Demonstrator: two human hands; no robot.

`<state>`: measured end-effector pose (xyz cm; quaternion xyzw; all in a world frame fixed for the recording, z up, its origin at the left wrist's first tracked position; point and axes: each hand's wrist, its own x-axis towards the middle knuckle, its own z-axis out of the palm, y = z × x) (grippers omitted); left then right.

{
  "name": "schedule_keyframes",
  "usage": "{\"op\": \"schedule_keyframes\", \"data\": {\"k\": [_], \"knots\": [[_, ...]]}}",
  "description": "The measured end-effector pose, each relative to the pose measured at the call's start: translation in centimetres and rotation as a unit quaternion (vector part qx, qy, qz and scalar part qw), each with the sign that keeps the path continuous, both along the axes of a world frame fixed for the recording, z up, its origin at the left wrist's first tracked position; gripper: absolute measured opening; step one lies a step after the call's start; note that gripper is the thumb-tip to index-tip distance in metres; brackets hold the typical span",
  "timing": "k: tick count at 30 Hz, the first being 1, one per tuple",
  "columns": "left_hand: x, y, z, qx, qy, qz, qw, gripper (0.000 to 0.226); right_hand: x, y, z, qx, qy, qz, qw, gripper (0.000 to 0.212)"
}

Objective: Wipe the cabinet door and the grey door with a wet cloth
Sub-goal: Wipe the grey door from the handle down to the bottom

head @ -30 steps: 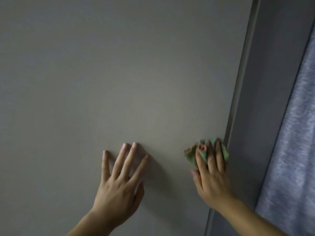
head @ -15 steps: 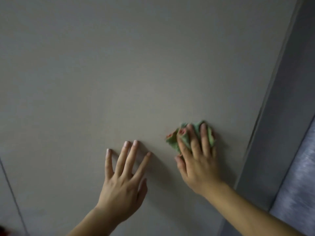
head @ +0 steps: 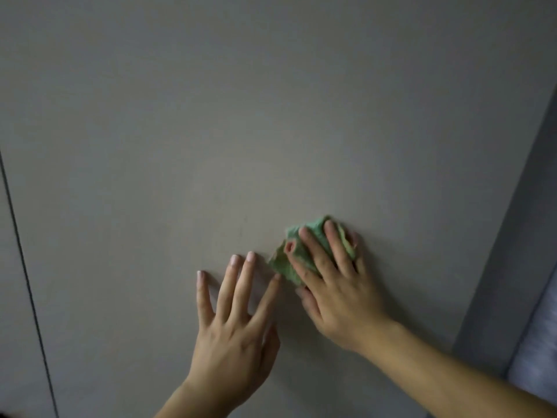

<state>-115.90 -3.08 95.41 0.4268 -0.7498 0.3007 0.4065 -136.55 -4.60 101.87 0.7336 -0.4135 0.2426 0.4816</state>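
Wiping is in progress on the door (head: pixel 211 116). The right hand (head: pixel 334 285) presses a bunched green cloth (head: pixel 313 239) against the surface, fingers straight and a little apart on top of it. None is seen curling round it.

The left hand (head: pixel 238 321) lies just beside it, fingers splayed, tips on the door, holding nothing. Its forefinger reaches the cloth's lower edge; contact there cannot be confirmed.

The cloth sits low and right of centre on the door, near a grey strip (head: pixel 497 251) along the right side. A thin dark seam (head: pixel 27 282) runs down the far left. Which of the two doors this is cannot be told.

Findings:
- The cloth is wadded, so its contact patch looks small. Flattening it under the palm should widen each pass.
- Passes should overlap and run fully to the right edge and the seam.
- The bracing left hand may leave prints, so it is best rested only on unwiped surface.
- Light is dim and no wet sheen shows, so coverage cannot be verified.
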Motion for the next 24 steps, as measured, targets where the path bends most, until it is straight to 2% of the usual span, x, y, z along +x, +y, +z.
{"op": "schedule_keyframes", "data": {"k": [3,7,10,15,17,19,22,24], "knots": [[0.9,-0.4,-1.6,-0.016,-0.002,0.001,1.000,0.069,-0.4,-0.2,0.6,-0.017,0.049,0.008,0.999,0.069],[1.7,-1.7,-3.2,-0.051,0.001,0.011,0.999,0.074,1.8,-1.4,7.8,-0.069,-0.033,0.003,0.997,0.069],[1.8,-2.4,-4.7,-0.077,0.017,0.016,0.997,0.075,3.2,-1.9,8.9,-0.081,-0.051,-0.001,0.995,0.067],[1.6,-3.2,-5.9,-0.131,0.041,0.004,0.990,0.065,1.0,-1.7,1.4,-0.095,0.112,0.004,0.989,0.066],[1.3,-3.3,-6.0,-0.138,0.050,0.007,0.989,0.064,-0.6,-1.7,0.9,-0.091,0.123,-0.003,0.988,0.065],[1.0,-3.4,-6.2,-0.137,0.057,0.016,0.989,0.064,-1.5,-1.7,2.4,-0.101,0.056,-0.022,0.993,0.066],[1.2,-3.7,-6.5,-0.132,0.053,0.028,0.989,0.065,-1.3,-1.7,4.0,-0.068,-0.101,-0.035,0.992,0.071],[1.5,-4.0,-7.0,-0.132,0.049,0.032,0.989,0.064,-0.5,-2.0,1.5,-0.078,-0.109,-0.022,0.991,0.072]]}}
